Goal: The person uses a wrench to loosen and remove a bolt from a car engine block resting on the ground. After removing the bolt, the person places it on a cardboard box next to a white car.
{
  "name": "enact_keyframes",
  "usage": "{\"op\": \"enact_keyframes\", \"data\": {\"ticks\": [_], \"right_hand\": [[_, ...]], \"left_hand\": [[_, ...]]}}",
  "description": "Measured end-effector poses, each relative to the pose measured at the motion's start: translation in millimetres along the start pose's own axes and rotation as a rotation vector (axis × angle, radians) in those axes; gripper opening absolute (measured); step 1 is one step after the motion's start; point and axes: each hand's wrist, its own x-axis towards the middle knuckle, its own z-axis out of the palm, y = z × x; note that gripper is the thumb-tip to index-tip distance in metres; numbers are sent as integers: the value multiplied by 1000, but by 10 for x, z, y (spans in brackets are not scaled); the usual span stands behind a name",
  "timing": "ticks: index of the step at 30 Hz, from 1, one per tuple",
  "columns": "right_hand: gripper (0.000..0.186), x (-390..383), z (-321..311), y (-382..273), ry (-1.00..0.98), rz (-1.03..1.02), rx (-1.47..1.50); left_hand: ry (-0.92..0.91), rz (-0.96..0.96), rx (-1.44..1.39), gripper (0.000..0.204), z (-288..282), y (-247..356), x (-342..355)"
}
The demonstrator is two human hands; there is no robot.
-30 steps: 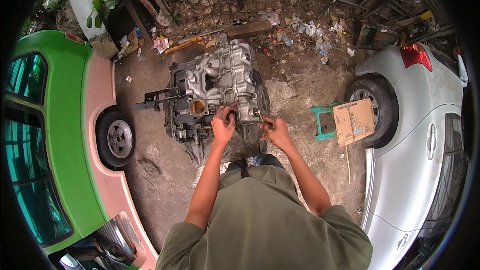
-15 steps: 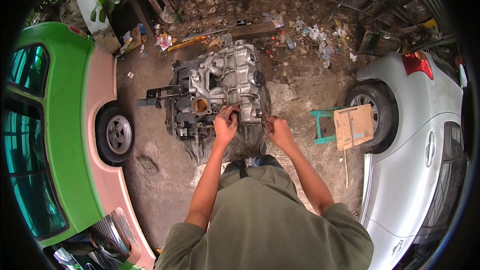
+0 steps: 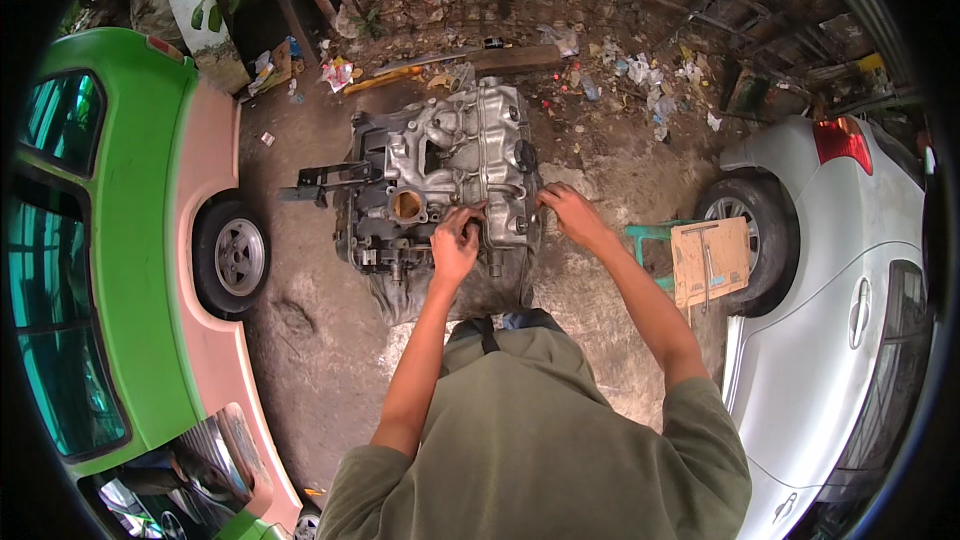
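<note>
Here, a bare car engine (image 3: 445, 190) stands on the dirt ground (image 3: 310, 340) between a green and pink car (image 3: 130, 240) on the left and a silver car (image 3: 840, 320) on the right. The left hand (image 3: 456, 245) rests on the near edge of the engine with fingers curled, maybe around a small part that I cannot see clearly. The right hand (image 3: 572, 215) touches the engine's near right corner, fingers half bent. A green stool with cardboard (image 3: 705, 260) stands just right.

engine (image 3: 450, 175): dull grimy cast metal | ground (image 3: 300, 340): rough matt dirt | cars (image 3: 140, 240): glossy paint | board (image 3: 710, 260): matt cardboard
</note>
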Motion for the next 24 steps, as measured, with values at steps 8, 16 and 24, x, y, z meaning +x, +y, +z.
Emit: {"op": "enact_keyframes", "data": {"ticks": [8, 16, 24], "right_hand": [[25, -457, 441, -178, 228, 529, 775], [33, -177, 461, -733, 245, 571, 606], [32, -110, 396, -747, 272, 435, 596]], "left_hand": [[18, 17, 5, 22, 11, 14, 21], [6, 52, -3, 21, 11, -33, 25], [-7, 41, -24, 24, 27, -75, 13]]}}
